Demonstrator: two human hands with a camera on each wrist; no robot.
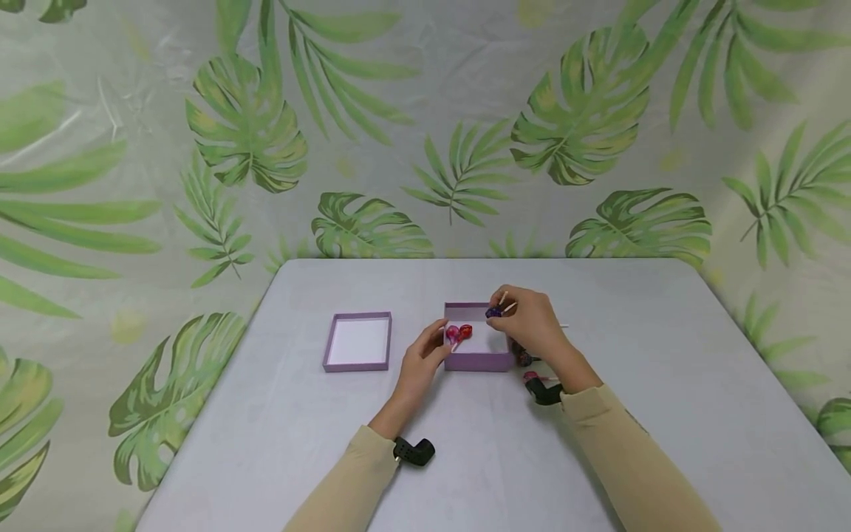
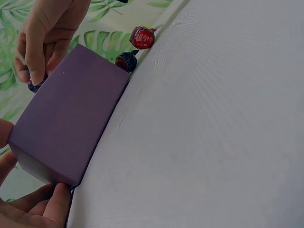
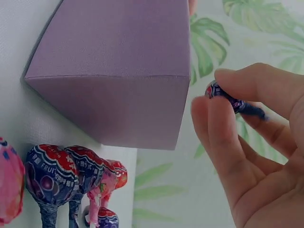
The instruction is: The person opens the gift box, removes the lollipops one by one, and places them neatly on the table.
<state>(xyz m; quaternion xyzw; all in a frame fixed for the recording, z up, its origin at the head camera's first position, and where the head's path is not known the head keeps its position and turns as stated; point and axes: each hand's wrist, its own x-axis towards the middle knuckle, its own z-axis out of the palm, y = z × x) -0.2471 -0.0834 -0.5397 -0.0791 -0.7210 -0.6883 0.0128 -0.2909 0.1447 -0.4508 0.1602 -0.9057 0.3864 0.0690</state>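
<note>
A purple open-topped box [image 1: 479,362] stands on the table with a pink lollipop [image 1: 453,334] and a red lollipop [image 1: 466,331] in its left part. My left hand [image 1: 420,362] holds the box at its left wall, with fingertips low by the corner and one digit at the rim in the left wrist view. Above the box's right side, my right hand [image 1: 532,318] pinches a dark blue-wrapped lollipop [image 3: 223,97] between thumb and fingers. Two pale sticks show by that hand in the head view; whether it holds a second lollipop, I cannot tell.
Left of the box lies a shallow purple-rimmed lid [image 1: 359,341], white inside. Several lollipops lie right of the box, partly under my right forearm, including a blue and red one [image 3: 52,175] and a pink one [image 3: 7,183]. A leaf-print curtain [image 1: 459,148] hangs behind the table.
</note>
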